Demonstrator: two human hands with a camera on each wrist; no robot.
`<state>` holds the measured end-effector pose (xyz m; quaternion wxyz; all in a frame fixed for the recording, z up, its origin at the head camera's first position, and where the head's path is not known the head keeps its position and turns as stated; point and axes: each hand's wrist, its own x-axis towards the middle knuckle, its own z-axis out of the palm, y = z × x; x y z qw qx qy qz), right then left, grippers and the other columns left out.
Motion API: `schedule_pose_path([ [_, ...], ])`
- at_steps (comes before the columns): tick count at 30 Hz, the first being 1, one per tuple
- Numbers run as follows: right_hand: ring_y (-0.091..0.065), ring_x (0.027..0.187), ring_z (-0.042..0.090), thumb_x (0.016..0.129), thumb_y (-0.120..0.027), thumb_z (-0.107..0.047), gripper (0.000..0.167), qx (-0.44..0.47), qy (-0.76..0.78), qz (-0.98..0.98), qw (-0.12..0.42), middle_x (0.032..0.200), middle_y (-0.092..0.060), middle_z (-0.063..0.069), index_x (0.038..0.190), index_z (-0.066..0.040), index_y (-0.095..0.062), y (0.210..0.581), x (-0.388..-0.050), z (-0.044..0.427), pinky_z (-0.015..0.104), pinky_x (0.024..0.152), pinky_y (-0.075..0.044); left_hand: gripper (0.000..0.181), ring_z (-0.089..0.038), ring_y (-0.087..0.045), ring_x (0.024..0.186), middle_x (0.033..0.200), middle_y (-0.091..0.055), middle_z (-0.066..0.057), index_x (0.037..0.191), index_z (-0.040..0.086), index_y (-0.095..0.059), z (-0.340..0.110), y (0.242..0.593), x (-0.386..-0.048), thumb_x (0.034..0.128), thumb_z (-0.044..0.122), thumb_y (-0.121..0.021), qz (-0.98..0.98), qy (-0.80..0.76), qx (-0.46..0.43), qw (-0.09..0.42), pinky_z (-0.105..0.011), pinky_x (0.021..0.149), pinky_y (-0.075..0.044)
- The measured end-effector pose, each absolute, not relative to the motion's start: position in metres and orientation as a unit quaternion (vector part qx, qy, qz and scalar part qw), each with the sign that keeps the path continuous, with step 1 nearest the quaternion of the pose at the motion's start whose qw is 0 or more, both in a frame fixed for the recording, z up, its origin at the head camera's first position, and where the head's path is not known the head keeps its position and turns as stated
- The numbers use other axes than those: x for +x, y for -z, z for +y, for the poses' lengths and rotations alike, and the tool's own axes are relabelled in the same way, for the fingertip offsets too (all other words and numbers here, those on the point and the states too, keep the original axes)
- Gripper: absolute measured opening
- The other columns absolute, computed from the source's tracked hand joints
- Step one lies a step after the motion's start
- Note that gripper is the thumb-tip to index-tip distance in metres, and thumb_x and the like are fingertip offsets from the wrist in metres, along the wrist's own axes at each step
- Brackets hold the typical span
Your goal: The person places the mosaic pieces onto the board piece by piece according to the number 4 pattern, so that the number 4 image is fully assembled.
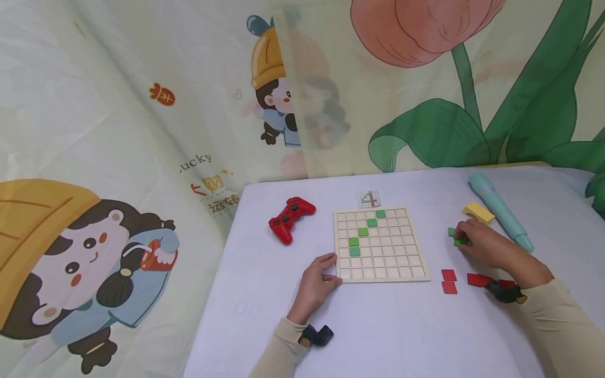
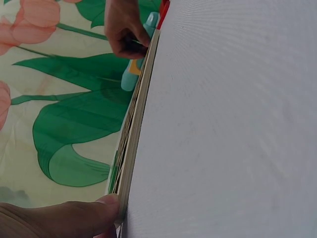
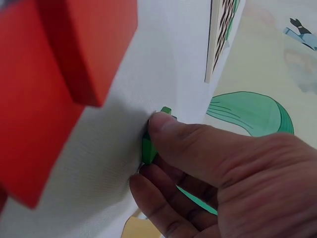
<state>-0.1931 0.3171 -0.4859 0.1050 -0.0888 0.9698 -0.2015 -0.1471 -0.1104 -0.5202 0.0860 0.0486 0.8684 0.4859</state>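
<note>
A wooden grid board lies on the table with several green square tiles in a slanting line of its cells. My left hand holds the board's near left corner, thumb on the near edge and fingers at the left side. To the board's right, my right hand pinches a green tile between thumb and fingers, low over the table. Another green tile shows just beside the fingertips. Part of the pinched tile is hidden by the hand.
Red tiles and a red strip lie near the right wrist. Yellow pieces and a teal toy microphone are beyond the right hand. A small pattern card lies behind the board, a red game controller left.
</note>
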Motion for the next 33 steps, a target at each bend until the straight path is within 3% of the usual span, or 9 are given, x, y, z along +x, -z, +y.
schedule_pose_path([
  [12, -0.061, 0.101, 0.034, 0.083, -0.087, -0.007, 0.037, -0.121, 0.187, 0.971, 0.086, 0.107, -0.065, 0.017, 0.113, -0.003, -0.067, 0.487, -0.194, 0.318, 0.049, 0.082, -0.066, 0.065, -0.006, -0.073, 0.093, 0.158, -0.057, -0.004, 0.149, 0.007, -0.062, -0.111, 0.520, -0.147, 0.0878, -0.001, -0.083, 0.871, -0.482, 0.047, 0.083, -0.018, 0.079, -0.062],
  [18, -0.060, 0.105, 0.034, 0.084, -0.088, -0.009, 0.036, -0.125, 0.197, 0.971, 0.054, 0.111, -0.064, 0.016, 0.115, -0.006, -0.070, 0.482, -0.193, 0.307, 0.052, 0.088, -0.065, 0.065, -0.006, -0.072, 0.092, 0.158, -0.058, -0.005, 0.149, 0.007, -0.062, -0.111, 0.520, -0.147, 0.0882, 0.000, -0.083, 0.873, -0.479, 0.046, 0.082, -0.019, 0.079, -0.062],
  [33, -0.063, 0.102, 0.023, 0.090, -0.081, 0.000, 0.029, -0.228, 0.264, 0.937, 0.005, 0.112, -0.063, 0.006, 0.113, -0.008, -0.066, 0.449, -0.194, 0.220, 0.042, 0.089, -0.064, 0.064, -0.005, -0.073, 0.091, 0.158, -0.058, -0.003, 0.149, 0.008, -0.063, -0.111, 0.522, -0.148, 0.0880, 0.000, -0.083, 0.869, -0.484, 0.048, 0.087, -0.016, 0.078, -0.061],
])
